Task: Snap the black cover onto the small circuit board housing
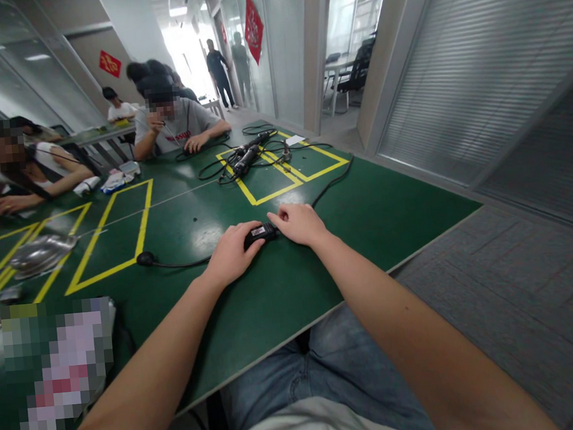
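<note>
A small black box with a pale label and a cord at each end, like a power adapter [262,232], lies on the green table [392,219]. My left hand [233,252] is closed around its left part, fingers over the top and thumb along the near side. At its right end my right hand [298,224] is closed on the spot where the cord joins the box; the fingertips partly hide that join. The left cord runs to a rounded black end piece [146,259]. From under my right hand the other cord [334,183] trails toward the far right.
Tangled black cables and dark rod-shaped tools [247,159] lie ahead, across yellow tape rectangles. A shiny clear plastic item [44,253] and a blurred-out package [69,368] are at left. A person [178,124] sits at the far side, others sit left. The table's edge is near my lap.
</note>
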Demonstrator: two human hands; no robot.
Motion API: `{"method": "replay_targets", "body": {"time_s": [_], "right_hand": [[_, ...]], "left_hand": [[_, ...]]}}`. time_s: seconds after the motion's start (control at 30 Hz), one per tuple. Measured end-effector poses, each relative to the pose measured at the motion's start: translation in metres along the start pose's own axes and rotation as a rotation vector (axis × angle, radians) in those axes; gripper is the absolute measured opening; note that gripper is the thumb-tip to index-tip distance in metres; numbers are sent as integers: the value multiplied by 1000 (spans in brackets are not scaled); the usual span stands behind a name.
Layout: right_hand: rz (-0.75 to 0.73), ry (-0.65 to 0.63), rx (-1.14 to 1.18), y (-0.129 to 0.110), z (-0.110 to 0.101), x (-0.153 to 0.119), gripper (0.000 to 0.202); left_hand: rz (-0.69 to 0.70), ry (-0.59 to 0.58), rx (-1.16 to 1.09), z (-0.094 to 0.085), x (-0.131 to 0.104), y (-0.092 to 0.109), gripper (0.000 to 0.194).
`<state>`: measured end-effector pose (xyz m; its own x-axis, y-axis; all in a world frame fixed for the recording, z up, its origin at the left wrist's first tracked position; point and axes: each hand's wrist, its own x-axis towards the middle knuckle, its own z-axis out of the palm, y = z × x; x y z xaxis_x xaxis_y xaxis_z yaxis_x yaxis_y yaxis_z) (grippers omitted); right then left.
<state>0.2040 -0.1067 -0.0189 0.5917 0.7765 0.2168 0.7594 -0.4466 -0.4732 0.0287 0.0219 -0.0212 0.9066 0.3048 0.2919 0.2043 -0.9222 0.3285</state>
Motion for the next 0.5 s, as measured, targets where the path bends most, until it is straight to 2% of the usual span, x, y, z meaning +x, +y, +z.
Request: {"method": "replay_targets", "body": {"time_s": [0.5], "right_hand": [[-6,1,-2,1,0,0,42]], "left_hand": [[-12,30,-23,2,0,-3,43]]}}
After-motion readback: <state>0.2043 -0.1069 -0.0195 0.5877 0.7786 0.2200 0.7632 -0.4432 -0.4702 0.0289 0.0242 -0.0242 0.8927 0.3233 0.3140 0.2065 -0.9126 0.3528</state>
